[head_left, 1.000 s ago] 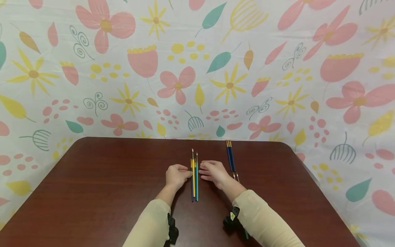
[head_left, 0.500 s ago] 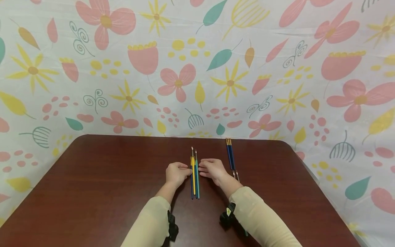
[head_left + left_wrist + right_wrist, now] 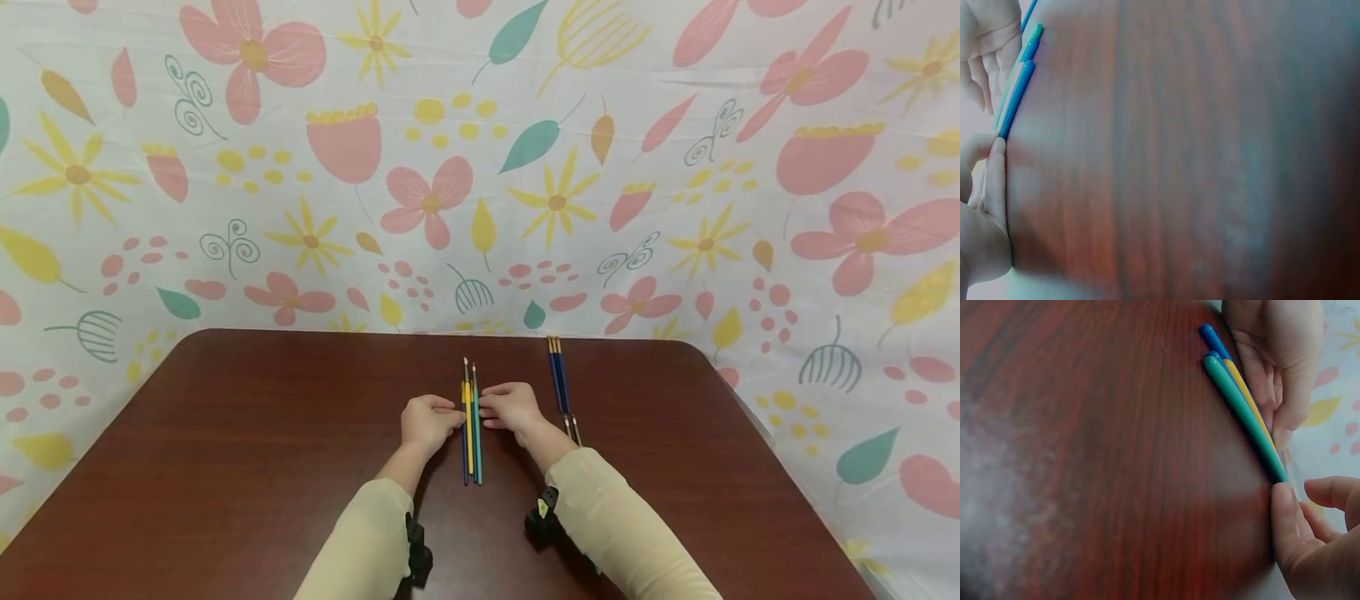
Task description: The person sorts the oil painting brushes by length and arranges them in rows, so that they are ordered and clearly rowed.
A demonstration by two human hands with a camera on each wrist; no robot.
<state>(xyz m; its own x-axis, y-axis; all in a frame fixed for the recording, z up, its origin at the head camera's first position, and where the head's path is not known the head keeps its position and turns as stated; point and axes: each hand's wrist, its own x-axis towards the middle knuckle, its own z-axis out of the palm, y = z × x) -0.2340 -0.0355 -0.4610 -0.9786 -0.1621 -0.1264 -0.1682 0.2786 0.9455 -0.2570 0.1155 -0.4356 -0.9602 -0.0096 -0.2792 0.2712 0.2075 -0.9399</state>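
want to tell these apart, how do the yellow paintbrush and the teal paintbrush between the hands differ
The yellow paintbrush lies nearer the left hand; the teal paintbrush is beside the right hand. The teal paintbrush's handle end reaches closer to the person than the yellow paintbrush's. Both lie lengthwise, bristles pointing away.

An indoor spot, whether home or studio cannot be told: a wood-grained desk [image 3: 247, 450] with rounded far corners, and a creased, flower-printed white sheet [image 3: 495, 125] rising behind its far edge.
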